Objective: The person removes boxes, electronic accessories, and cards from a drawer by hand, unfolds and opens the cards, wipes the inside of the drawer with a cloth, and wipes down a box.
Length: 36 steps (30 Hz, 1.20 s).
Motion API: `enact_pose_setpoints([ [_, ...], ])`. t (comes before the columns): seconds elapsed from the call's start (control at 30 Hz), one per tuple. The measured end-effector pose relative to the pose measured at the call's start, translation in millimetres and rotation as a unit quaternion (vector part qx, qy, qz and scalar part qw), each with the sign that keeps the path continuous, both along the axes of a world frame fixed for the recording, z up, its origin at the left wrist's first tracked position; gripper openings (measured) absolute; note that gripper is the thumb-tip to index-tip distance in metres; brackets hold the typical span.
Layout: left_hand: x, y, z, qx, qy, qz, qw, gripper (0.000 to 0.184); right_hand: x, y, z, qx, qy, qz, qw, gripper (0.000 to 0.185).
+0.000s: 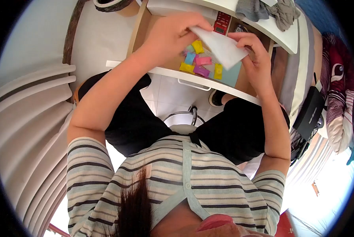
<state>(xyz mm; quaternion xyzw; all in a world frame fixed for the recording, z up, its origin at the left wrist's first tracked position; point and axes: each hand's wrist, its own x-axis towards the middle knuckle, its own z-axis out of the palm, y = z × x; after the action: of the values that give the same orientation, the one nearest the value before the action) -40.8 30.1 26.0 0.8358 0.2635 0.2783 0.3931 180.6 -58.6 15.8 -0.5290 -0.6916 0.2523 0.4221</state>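
Observation:
My left hand (181, 31) pinches one upper corner of a thin white tissue-like sheet (222, 49). The opposite side of the sheet is gripped by my right hand (256, 53), between thumb and fingers. The sheet is stretched on a slant above an open drawer (161, 72). Below it in the drawer lie several small wrapped packets (203, 61) in yellow, pink, blue and purple. Farther back in the drawer is a red device with buttons (222, 23), like a calculator. The sheet and my hands hide part of the drawer's inside.
A white tabletop (281, 33) with grey cloths (252, 10) overhangs the drawer's right rear. To the left stands a bin (117, 6); pale curtains (31, 146) hang nearer. A black box (309, 112) lies at the right. My knees flank the drawer front.

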Motion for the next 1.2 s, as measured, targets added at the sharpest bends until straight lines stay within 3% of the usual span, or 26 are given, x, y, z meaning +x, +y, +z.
enact_pose_setpoints([
  [0.1,6,-9,2,-0.036,-0.079,-0.032,0.996,0.029,3,-1,7,0.046,-0.005,-0.041,0.998,0.03],
  [0.17,9,-13,4,-0.059,-0.065,-0.034,0.996,0.032,6,-1,9,0.079,0.07,-0.057,0.993,0.031],
  [0.23,13,-16,1,-0.1,-0.078,-0.014,0.992,0.036,7,-1,8,0.102,0.074,-0.051,0.991,0.03],
  [0.37,13,-12,-3,-0.077,-0.07,-0.017,0.994,0.042,8,-4,7,0.087,0.065,-0.042,0.993,0.028],
  [0.43,14,-4,-3,0.185,-0.053,-0.036,0.981,0.04,5,-5,6,0.076,0.082,-0.03,0.993,0.027],
  [0.47,11,-8,-3,0.182,-0.051,-0.034,0.981,0.04,1,-6,5,0.022,0.107,-0.048,0.993,0.026],
  [0.53,9,-15,17,-0.101,-0.092,0.039,0.99,0.024,2,-1,-10,-0.059,0.143,-0.046,0.987,0.035],
  [0.57,5,-10,14,-0.102,-0.092,0.042,0.99,0.024,7,3,-19,-0.061,0.143,-0.044,0.987,0.035],
  [0.63,-3,9,6,-0.08,0.066,0.059,0.993,0.03,14,12,-32,-0.242,-0.052,0.028,0.968,0.037],
  [0.67,-4,13,3,-0.081,0.066,0.061,0.993,0.03,18,13,-43,-0.246,-0.127,0.075,0.958,0.043],
  [0.7,-6,17,0,-0.097,0.04,0.055,0.993,0.03,14,13,-48,-0.247,-0.127,0.078,0.958,0.043],
  [0.77,-11,19,-6,-0.133,-0.01,0.043,0.99,0.031,5,11,-60,-0.202,-0.289,0.114,0.929,0.048],
  [0.8,-13,20,-5,-0.136,-0.009,0.045,0.99,0.031,-3,17,-66,-0.146,-0.309,0.132,0.931,0.054],
  [0.83,-15,21,-2,-0.109,0.038,0.046,0.992,0.03,-5,21,-68,-0.147,-0.308,0.134,0.93,0.054],
  [0.9,-20,24,3,-0.085,0.085,0.047,0.992,0.029,-17,33,-66,-0.321,-0.308,0.129,0.886,0.05],
  [1.0,-27,28,12,-0.063,0.142,0.049,0.987,0.028,-29,32,-68,-0.395,-0.237,0.119,0.88,0.045],
  [1.13,-35,31,18,-0.056,0.156,0.078,0.983,0.025,-27,27,-80,-0.376,-0.181,0.124,0.9,0.044],
  [1.2,-40,34,14,-0.08,0.151,0.09,0.981,0.024,-28,27,-83,-0.258,-0.225,0.096,0.935,0.043],
])
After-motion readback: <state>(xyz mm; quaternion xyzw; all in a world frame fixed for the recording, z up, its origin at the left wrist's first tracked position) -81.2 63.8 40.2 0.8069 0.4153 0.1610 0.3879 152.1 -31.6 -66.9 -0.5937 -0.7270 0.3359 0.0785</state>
